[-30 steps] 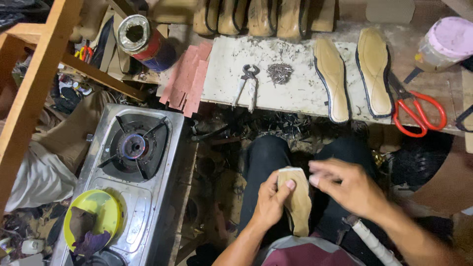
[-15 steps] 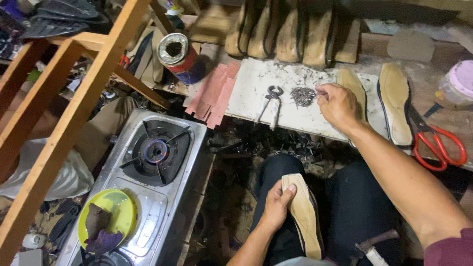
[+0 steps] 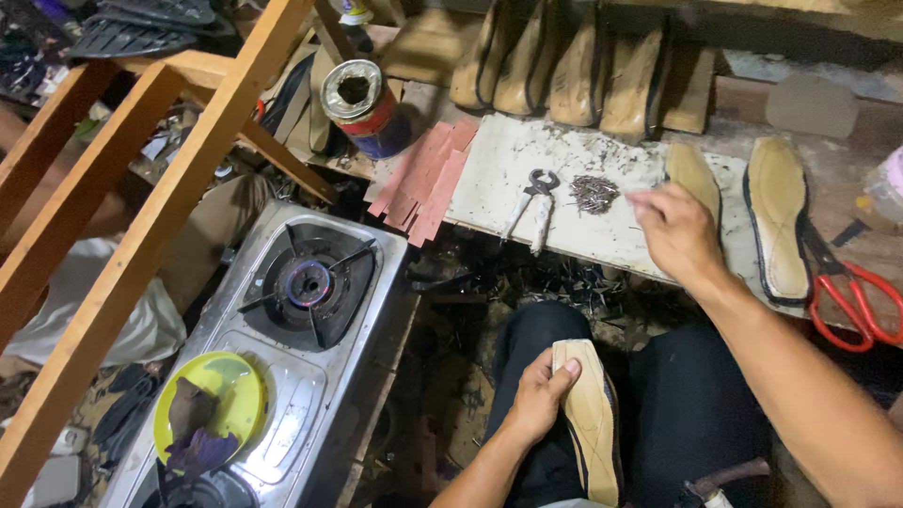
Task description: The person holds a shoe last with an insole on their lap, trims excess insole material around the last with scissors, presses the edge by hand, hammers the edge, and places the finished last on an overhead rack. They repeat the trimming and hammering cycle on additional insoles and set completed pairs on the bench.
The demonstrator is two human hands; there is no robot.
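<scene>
My left hand point(image 3: 536, 400) grips a tan shoe sole on a last point(image 3: 591, 428) that rests on my lap, sole side up. My right hand point(image 3: 677, 233) hovers over the white work board point(image 3: 499, 160), just right of a small pile of dark nails point(image 3: 593, 193). Its fingertips are pinched together and blurred, so I cannot tell if a nail is between them. Metal pincers point(image 3: 538, 205) lie left of the nails. Two tan insoles point(image 3: 777, 216) lie flat on the board beyond my right hand.
Red-handled scissors point(image 3: 858, 303) lie at the right. A gas stove point(image 3: 310, 282) with a yellow plate point(image 3: 235, 386) stands at my left, under a slanting wooden frame point(image 3: 160, 207). An open tin can point(image 3: 362, 108), pink strips point(image 3: 428, 179) and a row of lasts point(image 3: 574, 71) sit behind.
My right hand left the sole on my lap, reached to the nail pile, and now has drawn slightly back from it with pinched fingers. My left hand kept its hold.
</scene>
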